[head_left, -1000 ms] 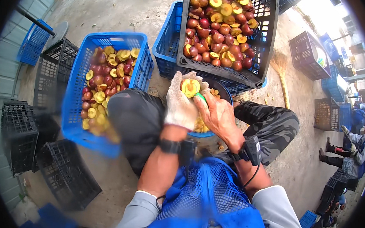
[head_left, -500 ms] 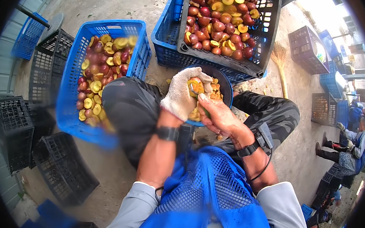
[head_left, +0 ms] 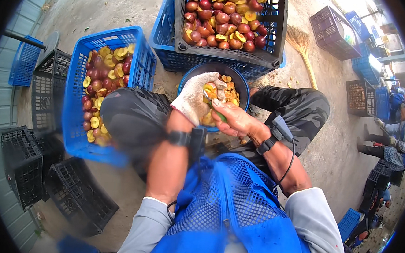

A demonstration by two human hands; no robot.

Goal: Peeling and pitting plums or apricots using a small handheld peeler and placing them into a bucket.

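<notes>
My gloved left hand (head_left: 194,97) gripped a halved plum (head_left: 210,88) over the dark bowl (head_left: 194,73) between my knees so scraps fell in, while my bare right hand (head_left: 233,120) clenched a green-handled tool (head_left: 219,114) against it.

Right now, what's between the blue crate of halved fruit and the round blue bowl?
In the head view, the person's dark-trousered knee lies between the blue crate and the bowl.
</notes>
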